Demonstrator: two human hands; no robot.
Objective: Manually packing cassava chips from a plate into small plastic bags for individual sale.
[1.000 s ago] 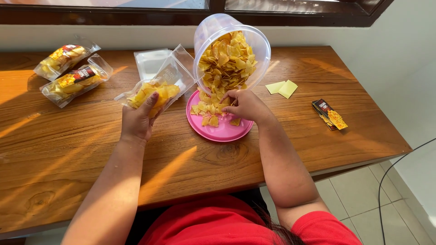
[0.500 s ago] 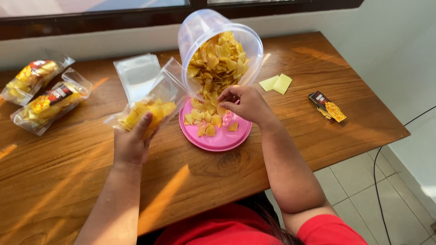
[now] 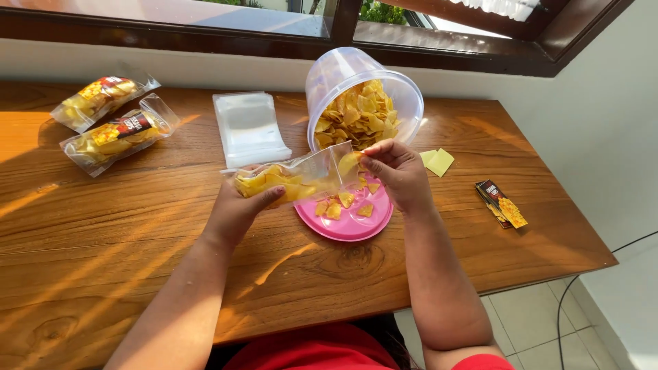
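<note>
Left hand: grip clenched around the closed end of a clear plastic bag, thumb on top, bag lying sideways with its mouth toward the right hand
Right hand: grip pinched on a yellow chip right at the bag's open mouth, fingertips touching the bag's edge
Bag contents: yellow chips filling the part nearest the left grip
Below both grips: pink plate on the tabletop, with a few loose chips lying on it
Just beyond the right grip: large clear tub tipped on its side, mouth facing the hands, heaped with chips
Beyond the left grip: stack of empty clear bags, flat on the tabletop
Far left of the left grip: two filled, labelled chip packets, side by side
Right of the right grip: small yellow paper pieces near, a stack of dark printed labels further off
</note>
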